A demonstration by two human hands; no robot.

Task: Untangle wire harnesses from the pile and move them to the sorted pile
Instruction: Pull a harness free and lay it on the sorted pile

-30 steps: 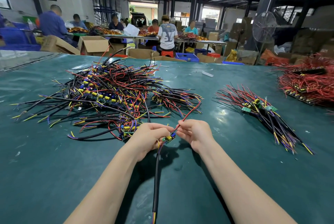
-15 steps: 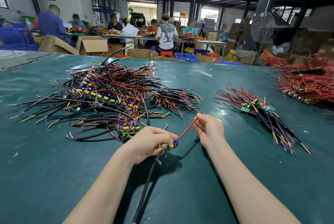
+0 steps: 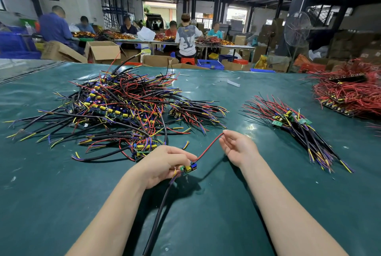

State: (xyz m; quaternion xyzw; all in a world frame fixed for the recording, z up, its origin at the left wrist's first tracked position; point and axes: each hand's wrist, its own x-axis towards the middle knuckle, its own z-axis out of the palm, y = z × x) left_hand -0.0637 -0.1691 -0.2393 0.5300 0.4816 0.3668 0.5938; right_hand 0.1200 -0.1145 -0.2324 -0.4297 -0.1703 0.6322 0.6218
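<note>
Red wire (image 3: 208, 149) | left hand (image 3: 165, 163) grips board (image 3: 188, 168) | right hand (image 3: 239, 148) pinches tip

Both my bare arms reach out in front of me, side by side. My left hand (image 3: 165, 163) is curled with the knuckles up and pinches a little board (image 3: 189, 168) at my fingertips. My right hand (image 3: 240, 149) has its fingers loosely bent and pinches the end of a red wire (image 3: 208, 148).

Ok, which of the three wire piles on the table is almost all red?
The heap at the far right edge. The big tangle and the neat bundle mix in black, yellow and blue.
</note>
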